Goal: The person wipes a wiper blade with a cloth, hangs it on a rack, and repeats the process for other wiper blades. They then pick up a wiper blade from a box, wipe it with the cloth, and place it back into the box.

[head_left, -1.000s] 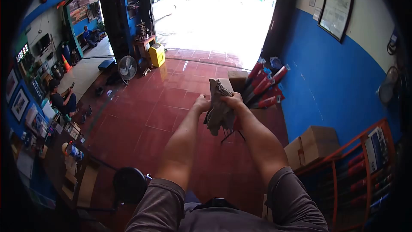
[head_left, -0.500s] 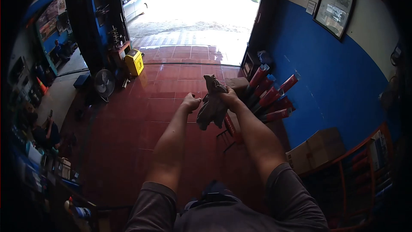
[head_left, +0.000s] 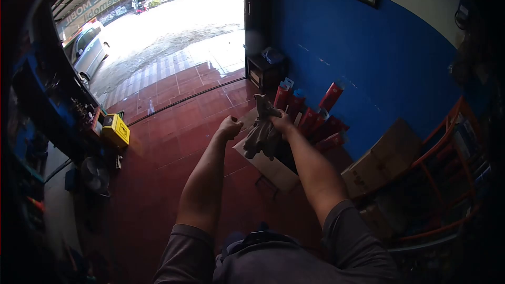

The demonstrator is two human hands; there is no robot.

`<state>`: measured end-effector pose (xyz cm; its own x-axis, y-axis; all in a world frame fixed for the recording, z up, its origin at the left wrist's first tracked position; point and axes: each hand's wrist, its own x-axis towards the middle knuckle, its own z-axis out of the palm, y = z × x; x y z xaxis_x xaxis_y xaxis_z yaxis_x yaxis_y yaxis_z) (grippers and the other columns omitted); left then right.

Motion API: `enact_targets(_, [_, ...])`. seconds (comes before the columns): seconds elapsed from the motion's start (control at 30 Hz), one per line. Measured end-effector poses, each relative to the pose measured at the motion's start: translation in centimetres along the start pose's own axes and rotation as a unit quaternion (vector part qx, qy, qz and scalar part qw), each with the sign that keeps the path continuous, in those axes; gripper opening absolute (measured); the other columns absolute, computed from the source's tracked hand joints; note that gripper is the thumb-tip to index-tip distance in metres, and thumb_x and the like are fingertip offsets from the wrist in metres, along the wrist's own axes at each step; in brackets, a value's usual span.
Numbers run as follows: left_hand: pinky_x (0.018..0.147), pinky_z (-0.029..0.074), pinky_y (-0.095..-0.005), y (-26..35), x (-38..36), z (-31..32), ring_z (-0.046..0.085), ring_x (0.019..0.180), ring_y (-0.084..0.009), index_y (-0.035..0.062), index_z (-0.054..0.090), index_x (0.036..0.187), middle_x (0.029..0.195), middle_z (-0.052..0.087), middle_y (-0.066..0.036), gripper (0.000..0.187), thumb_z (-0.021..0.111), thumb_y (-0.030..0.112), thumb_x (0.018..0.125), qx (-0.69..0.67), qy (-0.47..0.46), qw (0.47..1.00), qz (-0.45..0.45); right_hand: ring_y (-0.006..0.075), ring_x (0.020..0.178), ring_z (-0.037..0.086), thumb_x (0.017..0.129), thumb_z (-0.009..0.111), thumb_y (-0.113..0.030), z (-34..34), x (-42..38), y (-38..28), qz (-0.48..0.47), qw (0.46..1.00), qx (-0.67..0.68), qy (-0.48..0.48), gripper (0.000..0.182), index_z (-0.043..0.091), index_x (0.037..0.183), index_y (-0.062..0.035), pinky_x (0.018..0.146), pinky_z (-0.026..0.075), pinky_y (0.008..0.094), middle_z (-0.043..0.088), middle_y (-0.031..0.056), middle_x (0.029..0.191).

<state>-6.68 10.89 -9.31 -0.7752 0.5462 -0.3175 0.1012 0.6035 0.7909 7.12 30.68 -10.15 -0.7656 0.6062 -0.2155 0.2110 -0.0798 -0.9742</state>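
Note:
A crumpled grey-brown cloth (head_left: 261, 139) hangs in front of me at arm's length. My right hand (head_left: 282, 121) is closed around its upper right side, and the loose folds drop below. My left hand (head_left: 230, 128) is a closed fist just left of the cloth, apart from it. Nothing shows sticking out of the fist; its inner side is hidden. Behind and below the cloth is a cardboard box (head_left: 276, 173), partly covered by the cloth and my right forearm.
Several red tubes (head_left: 332, 96) stand beside the blue wall (head_left: 336, 37). A large carton (head_left: 384, 155) leans near an orange rack (head_left: 421, 171) on the right. A yellow bin (head_left: 115, 130) and a fan (head_left: 96, 175) stand left. The doorway opens onto a yard with a car (head_left: 89, 50).
My view has turned right, so the doorway and yellow bin sit further left. The cardboard box shows more behind the cloth. Right hand still holds the cloth; left stays a fist.

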Motion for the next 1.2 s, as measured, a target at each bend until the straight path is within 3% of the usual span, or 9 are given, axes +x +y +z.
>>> enact_targets(0.3, [0.09, 0.055, -0.0399, -0.8, 20.4, 9.9, 0.067, 0.102, -0.0247, 0.0059, 0.052, 0.138, 0.113, 0.067, -0.011, 0.047, 0.063, 0.031, 0.1, 0.056, -0.209, 0.967, 0.133, 0.0256, 0.11, 0.066, 0.08, 0.075, -0.023, -5.0, 4.0, 4.6, 0.052, 0.979, -0.013, 0.199, 0.055, 0.064, 0.132, -0.0108, 0.093, 0.051, 0.0409, 0.068, 0.012, 0.121])
enact_targets(0.37, [0.099, 0.05, -0.0356, 1.4, 21.6, 10.7, 0.067, 0.108, -0.0223, 0.0068, 0.054, 0.135, 0.111, 0.069, -0.009, 0.04, 0.06, 0.029, 0.101, 0.327, -0.223, 0.868, 0.299, 0.0266, 0.11, 0.066, 0.079, 0.074, -0.021, -5.2, 4.5, 5.5, 0.062, 0.968, 0.006, 0.243, 0.055, 0.065, 0.132, -0.0105, 0.094, 0.051, 0.0411, 0.068, 0.0124, 0.121])
enact_targets(0.43, [0.094, 0.053, -0.0343, 2.4, 22.6, 12.1, 0.069, 0.104, -0.0203, 0.0075, 0.061, 0.128, 0.106, 0.071, -0.008, 0.035, 0.06, 0.03, 0.1, 0.268, -0.264, 0.854, 0.359, 0.0286, 0.115, 0.063, 0.079, 0.074, -0.02, -5.2, 3.9, 5.9, 0.079, 0.954, -0.005, 0.289, 0.059, 0.062, 0.135, -0.0078, 0.097, 0.049, 0.0419, 0.067, 0.0137, 0.125])
enact_targets(0.53, [0.089, 0.055, -0.039, 9.5, 17.4, 10.9, 0.071, 0.101, -0.0238, 0.0061, 0.067, 0.119, 0.103, 0.073, -0.013, 0.034, 0.059, 0.033, 0.099, 0.222, -0.203, 0.907, 0.294, 0.0318, 0.122, 0.058, 0.077, 0.075, -0.024, -5.8, 2.3, 6.7, 0.065, 0.94, 0.029, 0.332, 0.069, 0.056, 0.14, -0.0026, 0.103, 0.044, 0.042, 0.061, 0.0167, 0.133])
enact_targets(0.6, [0.089, 0.055, -0.0481, 12.1, 17.7, 12.9, 0.069, 0.105, -0.0375, 0.0053, 0.072, 0.111, 0.105, 0.073, -0.02, 0.039, 0.062, 0.036, 0.09, 0.185, -0.21, 0.86, 0.427, 0.0317, 0.123, 0.056, 0.077, 0.074, -0.026, -6.4, 0.8, 7.6, 0.092, 0.926, 0.036, 0.365, 0.072, 0.054, 0.142, -0.0025, 0.104, 0.044, 0.042, 0.059, 0.0174, 0.135])
enact_targets(0.83, [0.089, 0.056, -0.0448, 18.6, 24.4, 27.8, 0.069, 0.106, -0.0351, 0.0012, 0.064, 0.119, 0.115, 0.071, -0.017, 0.056, 0.078, 0.041, 0.083, 0.163, -0.105, 0.763, 0.617, 0.0267, 0.115, 0.059, 0.078, 0.073, -0.035, -9.5, -1.7, 13.3, 0.208, 0.896, 0.195, 0.341, 0.061, 0.062, 0.129, -0.0026, 0.101, 0.044, 0.0369, 0.063, 0.0134, 0.128])
enact_targets(0.87, [0.09, 0.055, -0.0458, 20.1, 21.9, 27.5, 0.069, 0.103, -0.0385, 0.0034, 0.063, 0.118, 0.113, 0.071, -0.018, 0.051, 0.072, 0.044, 0.088, -0.007, -0.138, 0.867, 0.479, 0.0257, 0.114, 0.059, 0.078, 0.073, -0.037, -10.1, -1.8, 14.9, 0.206, 0.902, 0.219, 0.309, 0.061, 0.063, 0.128, -0.0028, 0.1, 0.044, 0.0354, 0.063, 0.0128, 0.128])
enact_targets(1.0, [0.083, 0.056, -0.0439, 25.2, 21.0, 28.3, 0.072, 0.099, -0.0341, -0.0012, 0.065, 0.107, 0.1, 0.073, -0.021, 0.049, 0.075, 0.042, 0.085, 0.115, -0.223, 0.833, 0.493, 0.0257, 0.128, 0.052, 0.078, 0.074, -0.039, -11.9, -1.9, 19.8, 0.268, 0.888, 0.209, 0.309, 0.067, 0.061, 0.134, -0.0046, 0.108, 0.038, 0.0395, 0.057, 0.0138, 0.14])
enact_targets(1.2, [0.082, 0.056, -0.0464, 24.3, 25.4, 31.2, 0.071, 0.1, -0.0382, 0.0028, 0.07, 0.112, 0.103, 0.073, -0.021, 0.055, 0.074, 0.049, 0.082, 0.092, -0.376, 0.79, 0.476, 0.0223, 0.106, 0.066, 0.081, 0.073, -0.041, -12.2, -2.0, 23.0, 0.298, 0.866, 0.216, 0.339, 0.054, 0.068, 0.122, -0.006, 0.094, 0.05, 0.0371, 0.069, 0.0108, 0.117])
